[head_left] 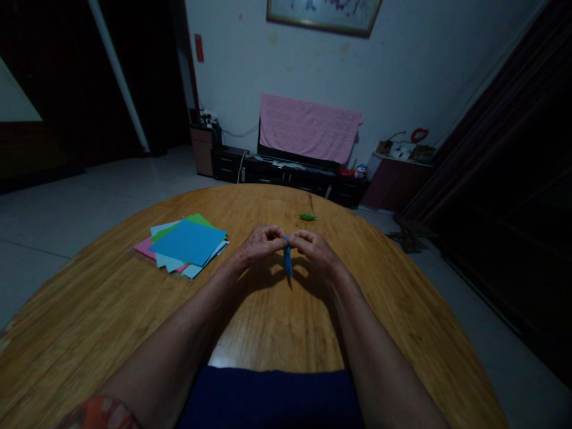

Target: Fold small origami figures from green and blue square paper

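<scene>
Between my two hands hangs a small folded piece of blue paper (288, 262), narrow and pointing down just above the table. My left hand (264, 243) pinches its top edge between thumb and fingers. From the other side my right hand (313, 247) pinches the same top edge, the fingertips of both hands almost meeting. The exact folds at the top are hidden by the fingers. Beyond my right hand a small green folded paper piece (307, 217) lies on the table.
A fanned stack of coloured paper sheets (187, 241), blue on top, lies left of my hands on the round wooden table (134, 316). Past the table's far edge stand a low black cabinet (263, 177) and a screen draped with a pink cloth (308, 128).
</scene>
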{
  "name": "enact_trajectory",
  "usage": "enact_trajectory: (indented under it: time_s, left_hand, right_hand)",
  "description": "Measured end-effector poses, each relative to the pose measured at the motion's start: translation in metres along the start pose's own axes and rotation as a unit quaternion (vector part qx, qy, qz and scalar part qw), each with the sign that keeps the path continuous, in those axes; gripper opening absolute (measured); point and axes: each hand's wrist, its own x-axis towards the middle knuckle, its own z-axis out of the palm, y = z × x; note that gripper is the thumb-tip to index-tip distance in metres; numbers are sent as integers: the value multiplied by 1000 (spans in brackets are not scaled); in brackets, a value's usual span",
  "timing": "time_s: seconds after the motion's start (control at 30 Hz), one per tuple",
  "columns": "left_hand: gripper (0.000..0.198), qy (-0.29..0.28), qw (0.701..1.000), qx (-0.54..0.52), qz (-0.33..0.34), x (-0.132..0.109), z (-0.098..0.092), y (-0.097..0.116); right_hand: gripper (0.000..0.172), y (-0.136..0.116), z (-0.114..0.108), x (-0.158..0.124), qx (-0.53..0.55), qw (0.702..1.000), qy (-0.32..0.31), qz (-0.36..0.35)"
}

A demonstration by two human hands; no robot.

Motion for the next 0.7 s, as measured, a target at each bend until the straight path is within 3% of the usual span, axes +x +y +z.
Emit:
enact_trajectory:
  time_s: [0.37, 0.7]
  left_hand:
    - [14, -17, 999, -28, -19, -3, 2, 6]
    - [18, 15, 999, -31, 4, -3, 6, 0]
  right_hand:
    - [19, -7, -6, 0, -66, 998, 11, 18]
    - [18, -13, -4, -1, -63, 998, 26, 6]
